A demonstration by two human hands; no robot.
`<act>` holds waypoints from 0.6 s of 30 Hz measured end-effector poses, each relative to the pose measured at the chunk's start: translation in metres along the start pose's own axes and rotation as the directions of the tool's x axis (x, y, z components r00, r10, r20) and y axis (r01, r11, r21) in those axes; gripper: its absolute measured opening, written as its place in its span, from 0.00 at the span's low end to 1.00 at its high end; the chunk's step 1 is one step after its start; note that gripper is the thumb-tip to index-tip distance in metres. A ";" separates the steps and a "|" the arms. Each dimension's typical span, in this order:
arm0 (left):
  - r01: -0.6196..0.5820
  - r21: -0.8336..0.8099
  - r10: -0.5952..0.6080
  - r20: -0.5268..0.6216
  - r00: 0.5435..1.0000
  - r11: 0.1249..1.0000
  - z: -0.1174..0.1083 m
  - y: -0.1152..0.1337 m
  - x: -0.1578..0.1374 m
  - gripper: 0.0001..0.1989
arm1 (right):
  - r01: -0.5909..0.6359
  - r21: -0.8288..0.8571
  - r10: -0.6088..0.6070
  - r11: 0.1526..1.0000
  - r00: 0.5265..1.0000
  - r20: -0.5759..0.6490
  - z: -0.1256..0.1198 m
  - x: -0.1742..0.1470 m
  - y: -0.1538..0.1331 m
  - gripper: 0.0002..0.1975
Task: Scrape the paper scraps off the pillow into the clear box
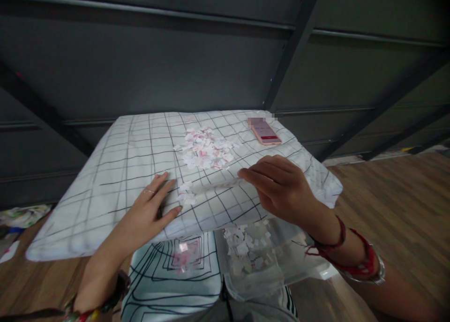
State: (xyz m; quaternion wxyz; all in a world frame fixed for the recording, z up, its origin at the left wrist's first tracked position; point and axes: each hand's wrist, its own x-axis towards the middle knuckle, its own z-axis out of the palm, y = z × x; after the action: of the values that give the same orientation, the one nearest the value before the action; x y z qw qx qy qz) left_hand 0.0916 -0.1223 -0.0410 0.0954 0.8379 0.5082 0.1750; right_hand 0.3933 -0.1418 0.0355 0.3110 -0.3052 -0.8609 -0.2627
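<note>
My left hand (149, 214) rests on the white checked cloth (133, 160) with its fingers spread, holding nothing. Just right of its fingertips is a small cluster of white paper pieces (187, 193). My right hand (281, 188) is closed in a pinch above the cloth's front right part. From its fingertips a thin, see-through strip (220, 185) stretches left towards that cluster; it is blurred, and I cannot tell its exact kind. Farther back lies a larger heap of small white and pinkish paper pieces (207, 148).
A phone (265, 132) lies at the table's back right. Below the front edge, a clear plastic container (253, 277) on my lap holds many small pieces. Beside it is a small clear packet with pink contents (184, 256). A dark panelled wall (147, 64) stands behind the table.
</note>
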 end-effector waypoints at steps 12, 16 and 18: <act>-0.023 0.007 0.023 -0.005 1.000 1.000 0.002 -0.002 0.000 0.39 | -0.002 -0.015 0.002 1.000 1.000 -0.005 0.004 0.000 0.004 0.14; -0.045 0.030 0.045 -0.022 0.999 0.999 0.003 -0.004 -0.001 0.39 | 0.011 -0.014 -0.010 1.000 0.999 0.030 0.000 0.001 0.006 0.15; -0.049 0.038 0.050 -0.029 0.998 0.998 0.003 -0.003 -0.001 0.39 | 0.000 -0.016 0.001 1.000 0.999 0.051 -0.005 0.001 0.007 0.15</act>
State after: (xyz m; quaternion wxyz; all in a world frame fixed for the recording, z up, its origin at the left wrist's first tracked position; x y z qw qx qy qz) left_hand 0.0896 -0.1213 -0.0450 0.0678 0.8492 0.4918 0.1802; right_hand 0.3993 -0.1400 0.0409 0.2865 -0.3146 -0.8663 -0.2616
